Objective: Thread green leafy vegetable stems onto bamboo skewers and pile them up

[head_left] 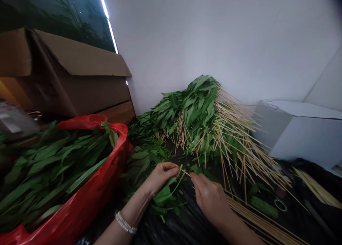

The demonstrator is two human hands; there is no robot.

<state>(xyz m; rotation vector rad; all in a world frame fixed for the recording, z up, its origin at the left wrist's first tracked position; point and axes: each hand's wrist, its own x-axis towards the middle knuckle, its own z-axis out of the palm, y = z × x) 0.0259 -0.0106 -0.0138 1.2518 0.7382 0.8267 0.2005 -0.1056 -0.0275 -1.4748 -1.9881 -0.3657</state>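
The open carton (pixel 96 91) at upper left looks like matt brown cardboard. Lower left, the red bag (pixel 89 202) is thin plastic — glossy and creased. Black sheeting (pixel 184 225) at bottom centre shines like plastic. The sticks (pixel 237 125) right of centre look like bare wood — matt; the wall (pixel 227 34) above is smooth.

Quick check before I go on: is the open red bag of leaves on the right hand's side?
No, the red bag with its green leaves lies to the left of the left hand.
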